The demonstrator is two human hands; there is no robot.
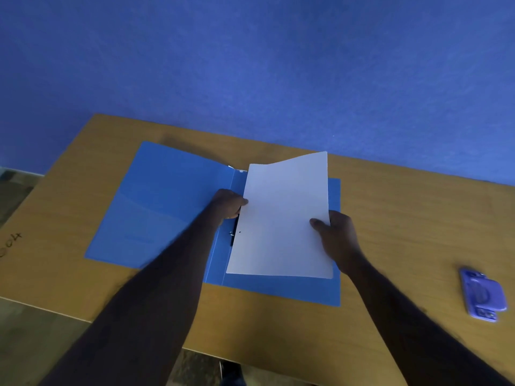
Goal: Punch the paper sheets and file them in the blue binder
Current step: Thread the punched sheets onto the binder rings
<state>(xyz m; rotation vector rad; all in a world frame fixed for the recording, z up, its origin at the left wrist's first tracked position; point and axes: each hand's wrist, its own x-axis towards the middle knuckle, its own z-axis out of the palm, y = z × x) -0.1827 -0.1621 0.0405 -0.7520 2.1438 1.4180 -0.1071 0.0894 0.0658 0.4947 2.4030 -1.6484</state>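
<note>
Tan wooden bench [390,196] against a blue textured wall [250,65], flat blue plastic binder [167,207] lying open at centre, white punched paper sheets [278,218] held over its right half, left hand [227,203] fingers pinching the sheets' 9 o'clock edge, right hand [337,235] fingers gripping the 3 o'clock edge, blurred purple hole punch [482,295] at 4 o'clock, binder clasp mostly hidden under the paper.

Your two bare forearms reach forward from the lower edge of the view, closing in toward each other. Your left hand [227,203] is curled, knuckles up, thumb tip pressing on the left edge of the paper [281,218]. Your right hand [335,238] pinches the paper's right edge, thumb on top pointing left, fingers tucked underneath, wrist straight in line with the forearm.
</note>
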